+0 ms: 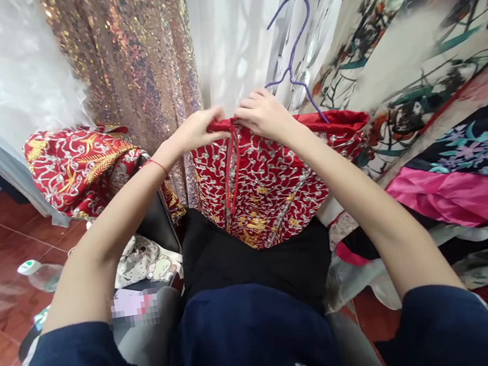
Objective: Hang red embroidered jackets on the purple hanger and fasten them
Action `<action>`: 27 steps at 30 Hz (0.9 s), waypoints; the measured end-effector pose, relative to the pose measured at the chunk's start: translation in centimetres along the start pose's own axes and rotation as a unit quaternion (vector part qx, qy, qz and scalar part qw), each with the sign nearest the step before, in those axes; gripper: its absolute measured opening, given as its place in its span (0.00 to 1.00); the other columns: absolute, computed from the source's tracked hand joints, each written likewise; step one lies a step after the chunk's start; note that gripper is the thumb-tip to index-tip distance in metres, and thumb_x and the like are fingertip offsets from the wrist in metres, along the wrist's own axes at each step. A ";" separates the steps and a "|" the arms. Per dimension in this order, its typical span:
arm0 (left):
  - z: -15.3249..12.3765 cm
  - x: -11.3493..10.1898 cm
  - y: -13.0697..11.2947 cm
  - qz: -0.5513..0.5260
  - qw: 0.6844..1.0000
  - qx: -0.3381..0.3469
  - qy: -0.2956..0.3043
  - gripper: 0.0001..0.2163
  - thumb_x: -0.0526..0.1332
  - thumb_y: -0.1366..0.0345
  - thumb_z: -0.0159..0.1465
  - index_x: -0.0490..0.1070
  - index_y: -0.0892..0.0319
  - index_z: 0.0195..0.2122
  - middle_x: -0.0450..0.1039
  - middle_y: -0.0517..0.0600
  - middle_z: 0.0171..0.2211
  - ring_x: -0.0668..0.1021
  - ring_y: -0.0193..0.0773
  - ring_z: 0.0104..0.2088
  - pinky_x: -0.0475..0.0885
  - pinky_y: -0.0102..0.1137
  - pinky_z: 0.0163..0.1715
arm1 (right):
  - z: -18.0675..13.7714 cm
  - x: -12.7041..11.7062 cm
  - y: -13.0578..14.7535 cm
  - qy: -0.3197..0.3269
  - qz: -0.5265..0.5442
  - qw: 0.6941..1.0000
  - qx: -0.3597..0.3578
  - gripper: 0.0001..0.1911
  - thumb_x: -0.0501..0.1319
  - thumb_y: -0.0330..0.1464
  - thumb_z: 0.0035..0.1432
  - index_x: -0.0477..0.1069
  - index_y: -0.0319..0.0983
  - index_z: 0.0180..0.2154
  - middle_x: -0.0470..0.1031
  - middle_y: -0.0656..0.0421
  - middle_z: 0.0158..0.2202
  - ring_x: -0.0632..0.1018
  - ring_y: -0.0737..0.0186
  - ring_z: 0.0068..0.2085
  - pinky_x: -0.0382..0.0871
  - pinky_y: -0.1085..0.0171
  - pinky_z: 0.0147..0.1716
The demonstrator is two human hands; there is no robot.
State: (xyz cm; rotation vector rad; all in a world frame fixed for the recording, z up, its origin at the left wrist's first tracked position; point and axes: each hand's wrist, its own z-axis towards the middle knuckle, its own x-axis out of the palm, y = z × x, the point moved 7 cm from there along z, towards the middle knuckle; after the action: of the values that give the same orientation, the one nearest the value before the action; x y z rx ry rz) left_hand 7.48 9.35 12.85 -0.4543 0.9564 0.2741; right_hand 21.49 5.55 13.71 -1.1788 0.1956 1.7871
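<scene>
A red garment (267,188) embroidered in gold and silver hangs in front of me, its lower part draped over my lap. My left hand (197,130) is closed in a pinch on its red satin top edge at the middle. Touching it fingertip to fingertip, my right hand (264,116) grips the same edge. A thin red loop dangles from the edge below my hands. Just behind my right hand, a purple wire hanger (293,56) rises from the garment, hook upward.
A second red embroidered garment (79,165) lies over a dark chair at left. Behind hang a sequinned curtain (134,59) and white sheer fabric (230,26). Floral and pink fabrics (462,199) pile at right. A plastic bottle (40,274) lies on the red tiled floor.
</scene>
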 end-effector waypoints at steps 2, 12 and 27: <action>0.6 0.0 0.0 -0.009 1.000 -0.024 -0.015 0.22 0.68 0.55 0.58 0.72 0.58 0.52 0.75 0.52 0.36 0.77 0.46 0.42 0.70 0.38 0.47 | -0.3 0.2 0.4 -0.019 -0.008 1.000 0.003 0.15 0.47 0.36 0.73 0.71 0.41 0.48 0.73 0.54 0.43 0.71 0.54 0.48 0.63 0.45 0.54; 1.6 1.3 -0.3 0.057 0.993 -0.103 -0.028 0.10 0.62 0.58 0.59 0.78 0.58 0.33 0.74 0.51 0.28 0.79 0.45 0.38 0.68 0.38 0.43 | -0.2 -0.5 1.1 -0.065 -0.004 0.998 0.028 0.17 0.47 0.37 0.72 0.70 0.36 0.51 0.70 0.47 0.53 0.72 0.48 0.54 0.64 0.43 0.54; -0.4 3.1 -2.7 0.092 0.980 -0.168 -0.052 0.12 0.60 0.54 0.64 0.81 0.51 0.39 0.80 0.52 0.33 0.80 0.48 0.41 0.67 0.37 0.40 | -13.5 15.6 15.2 -0.259 0.488 0.649 0.522 0.09 0.53 0.39 0.57 0.65 0.41 0.37 0.74 0.58 0.32 0.75 0.61 0.33 0.72 0.62 0.37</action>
State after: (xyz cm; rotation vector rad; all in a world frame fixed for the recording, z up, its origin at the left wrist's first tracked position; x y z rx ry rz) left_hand 10.07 6.92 10.73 -0.6541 0.8516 0.6283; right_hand 16.95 -0.64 -10.73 0.4517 1.5070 2.1805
